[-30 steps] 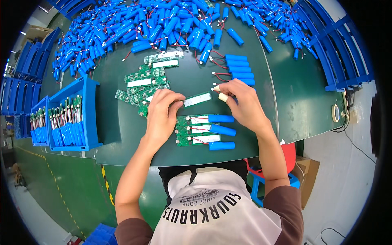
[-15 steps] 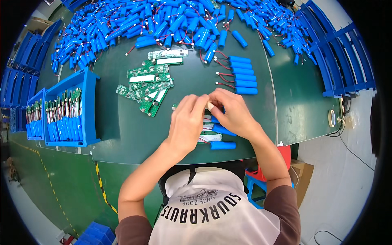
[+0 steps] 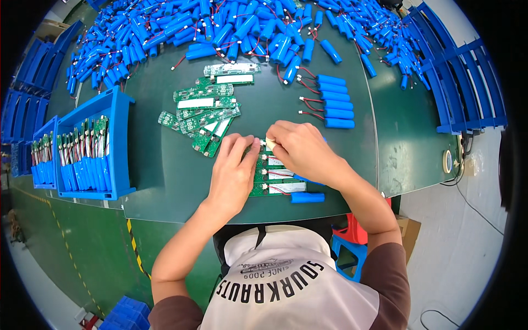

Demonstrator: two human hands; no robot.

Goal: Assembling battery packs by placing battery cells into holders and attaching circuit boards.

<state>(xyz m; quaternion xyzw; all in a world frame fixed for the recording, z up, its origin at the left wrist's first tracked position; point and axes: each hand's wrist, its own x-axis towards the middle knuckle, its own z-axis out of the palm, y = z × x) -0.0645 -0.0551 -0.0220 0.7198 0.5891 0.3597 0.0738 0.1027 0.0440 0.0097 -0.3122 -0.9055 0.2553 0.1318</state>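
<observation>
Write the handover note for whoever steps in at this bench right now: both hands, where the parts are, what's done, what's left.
Left hand: fingertips pressed on a green circuit board in the row at the table's near edge.
Right hand: pinching a small pale piece over the same row.
Done: several board-and-blue-cell assemblies lie in that row; more stand in the blue bin at left.
Left: a stack of bare boards, five wired cells lined up ahead at right, and a large heap of loose cells at the far side.
</observation>
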